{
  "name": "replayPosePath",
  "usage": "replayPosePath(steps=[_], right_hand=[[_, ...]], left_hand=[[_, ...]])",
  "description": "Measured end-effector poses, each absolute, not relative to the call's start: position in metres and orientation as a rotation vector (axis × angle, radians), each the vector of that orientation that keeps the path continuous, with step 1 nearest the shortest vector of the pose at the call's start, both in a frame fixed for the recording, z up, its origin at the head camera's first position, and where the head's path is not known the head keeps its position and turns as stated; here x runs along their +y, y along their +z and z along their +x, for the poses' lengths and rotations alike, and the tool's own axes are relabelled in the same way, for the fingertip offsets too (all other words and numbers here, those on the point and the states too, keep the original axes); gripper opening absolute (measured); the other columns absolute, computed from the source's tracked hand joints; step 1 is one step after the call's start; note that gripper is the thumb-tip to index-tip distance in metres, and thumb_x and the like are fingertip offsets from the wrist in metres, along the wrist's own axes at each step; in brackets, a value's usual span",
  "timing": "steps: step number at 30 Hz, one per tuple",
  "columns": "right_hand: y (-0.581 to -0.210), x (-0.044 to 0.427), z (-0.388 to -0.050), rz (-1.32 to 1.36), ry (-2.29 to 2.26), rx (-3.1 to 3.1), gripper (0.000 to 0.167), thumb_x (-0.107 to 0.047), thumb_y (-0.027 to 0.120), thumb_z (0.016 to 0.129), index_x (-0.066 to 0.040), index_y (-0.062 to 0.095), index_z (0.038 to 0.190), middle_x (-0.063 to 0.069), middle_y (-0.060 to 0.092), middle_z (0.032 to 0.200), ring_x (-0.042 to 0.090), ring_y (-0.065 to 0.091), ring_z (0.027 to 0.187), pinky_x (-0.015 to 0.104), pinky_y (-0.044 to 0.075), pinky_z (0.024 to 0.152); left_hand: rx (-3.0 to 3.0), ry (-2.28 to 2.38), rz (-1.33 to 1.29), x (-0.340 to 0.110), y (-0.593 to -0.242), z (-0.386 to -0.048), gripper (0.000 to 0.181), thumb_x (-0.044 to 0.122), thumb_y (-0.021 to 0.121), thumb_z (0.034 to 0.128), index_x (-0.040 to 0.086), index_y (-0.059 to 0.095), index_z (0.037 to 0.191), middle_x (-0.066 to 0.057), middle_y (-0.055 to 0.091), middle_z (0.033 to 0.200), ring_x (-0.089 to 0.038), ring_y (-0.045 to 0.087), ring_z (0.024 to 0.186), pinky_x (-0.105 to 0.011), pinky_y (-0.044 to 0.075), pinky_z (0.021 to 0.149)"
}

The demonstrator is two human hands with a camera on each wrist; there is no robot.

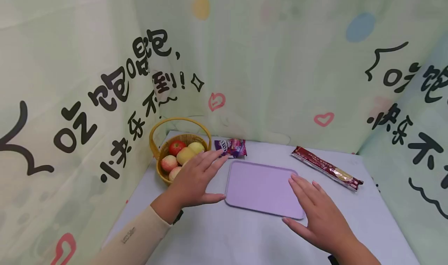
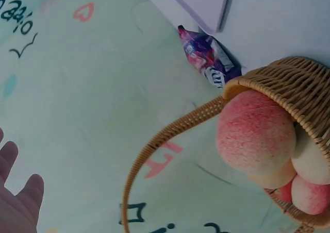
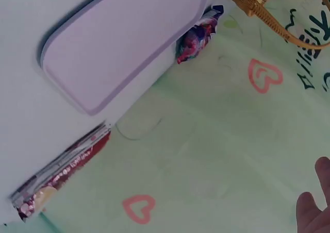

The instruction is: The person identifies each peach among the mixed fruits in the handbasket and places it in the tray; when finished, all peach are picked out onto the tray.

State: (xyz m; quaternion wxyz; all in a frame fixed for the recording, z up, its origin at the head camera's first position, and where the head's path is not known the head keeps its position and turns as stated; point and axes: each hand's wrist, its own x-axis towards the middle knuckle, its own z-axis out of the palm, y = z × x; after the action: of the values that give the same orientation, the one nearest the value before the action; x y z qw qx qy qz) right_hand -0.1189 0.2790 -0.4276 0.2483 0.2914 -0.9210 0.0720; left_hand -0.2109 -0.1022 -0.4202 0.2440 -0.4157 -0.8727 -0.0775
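Pale green fabric (image 1: pixel 259 82) backs a white tabletop (image 1: pixel 210 237). Between and beyond the empty, straight-fingered left hand (image 1: pixel 197 183) and right hand (image 1: pixel 316 218) lies a flat lilac rectangular tray (image 1: pixel 262 187). The left partly hides a brown wicker basket (image 2: pixel 304 81) of fruit (image 1: pixel 185 156) beyond it, near a purple foil packet (image 1: pixel 233 147); past the right, a long dark-red packet (image 1: pixel 327 168).

The tabletop (image 1: pixel 224 237) lies open in front of the flat tray (image 1: pixel 260 187). At the far-left corner the basket (image 1: pixel 158 169) blocks passage — its handle (image 1: pixel 180 119) arches above the fruit (image 1: pixel 185 156). A snack bag (image 1: pixel 232 147) occupies the far edge beside it; bare room separates it from the long packet (image 1: pixel 325 167), slanting near the far-right corner.
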Motion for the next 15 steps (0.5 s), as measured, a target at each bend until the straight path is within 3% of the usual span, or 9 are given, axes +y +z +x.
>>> replayPosePath(steps=[3, 6, 9, 11, 15], right_hand=[[-0.438, 0.277, -0.116, 0.667, 0.295, -2.588, 0.103, -0.053, 0.079, 0.082, -0.010, 0.030, 0.162, 0.012, 0.043, 0.160, 0.028, 0.042, 0.142, 0.023, 0.004, 0.127], [-0.444, 0.276, -0.118, 0.513, 0.440, -2.655, 0.108, -0.045, 0.083, 0.081, -0.015, 0.021, 0.165, 0.013, 0.042, 0.159, 0.034, 0.044, 0.139, 0.041, 0.026, 0.126], [-0.448, 0.275, -0.122, 0.382, 0.585, -2.685, 0.105, -0.041, 0.081, 0.085, -0.018, 0.017, 0.166, 0.016, 0.039, 0.160, 0.038, 0.042, 0.138, 0.062, 0.040, 0.112], [-0.451, 0.275, -0.126, 0.336, 0.658, -2.687, 0.102, -0.039, 0.079, 0.088, -0.017, 0.017, 0.166, 0.017, 0.037, 0.162, 0.042, 0.041, 0.140, 0.070, 0.039, 0.106], [-0.461, 0.275, -0.131, 0.266, 0.733, -2.696, 0.098, -0.040, 0.076, 0.091, -0.015, 0.017, 0.165, 0.019, 0.036, 0.163, 0.044, 0.040, 0.142, 0.072, 0.039, 0.105]], left_hand=[[-2.440, -0.287, -1.089, -0.104, -0.425, -0.216, 0.105, 0.072, 0.069, 0.0811, 0.013, 0.032, 0.161, -0.006, 0.032, 0.166, -0.024, 0.032, 0.151, -0.043, 0.031, 0.124], [-2.504, -0.398, -1.019, -0.106, -0.429, -0.225, 0.107, 0.068, 0.075, 0.0794, 0.013, 0.031, 0.160, -0.005, 0.034, 0.165, -0.023, 0.032, 0.151, -0.043, 0.034, 0.122], [-2.570, -0.503, -0.914, -0.108, -0.432, -0.235, 0.108, 0.063, 0.079, 0.0779, 0.013, 0.030, 0.160, -0.003, 0.037, 0.162, -0.022, 0.034, 0.150, -0.044, 0.038, 0.120], [-2.623, -0.561, -0.835, -0.111, -0.435, -0.239, 0.110, 0.062, 0.082, 0.0763, 0.014, 0.029, 0.160, -0.002, 0.038, 0.162, -0.022, 0.034, 0.150, -0.045, 0.040, 0.119], [-2.723, -0.662, -0.698, -0.119, -0.444, -0.244, 0.112, 0.060, 0.083, 0.0754, 0.017, 0.026, 0.161, -0.003, 0.036, 0.163, -0.024, 0.033, 0.150, -0.049, 0.040, 0.118]])
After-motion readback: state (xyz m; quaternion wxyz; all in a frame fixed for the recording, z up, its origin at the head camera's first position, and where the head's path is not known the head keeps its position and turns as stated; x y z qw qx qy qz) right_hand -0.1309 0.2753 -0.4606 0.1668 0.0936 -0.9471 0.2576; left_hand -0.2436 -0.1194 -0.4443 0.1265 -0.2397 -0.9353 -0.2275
